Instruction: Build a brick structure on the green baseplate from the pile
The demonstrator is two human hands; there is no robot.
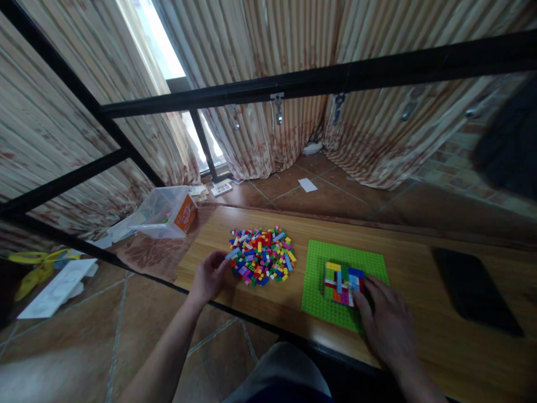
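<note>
1. One small patch of bricks [343, 284] sat built on our green baseplate [319, 268]; most studs bare.
2. Loose brick pile [262, 262] was large, beside the plate.
3. Left hand [210, 277] curled at the pile edge, pinch unclear; right hand [388, 324] lay spread against the patch.

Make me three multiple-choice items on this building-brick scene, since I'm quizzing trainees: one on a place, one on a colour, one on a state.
1. Where is the loose brick pile?
A. left of the baseplate
B. on the baseplate
C. on the floor

2. What colour is the baseplate?
A. blue
B. green
C. red

3. What is the left hand doing?
A. resting flat on the dark tablet
B. raised off the table
C. touching the pile's edge

Answers: 1 A, the pile lies on the wooden table beside the plate. 2 B, bright green. 3 C, its fingertips meet the bricks, while the right hand rests by the brick build.
</note>
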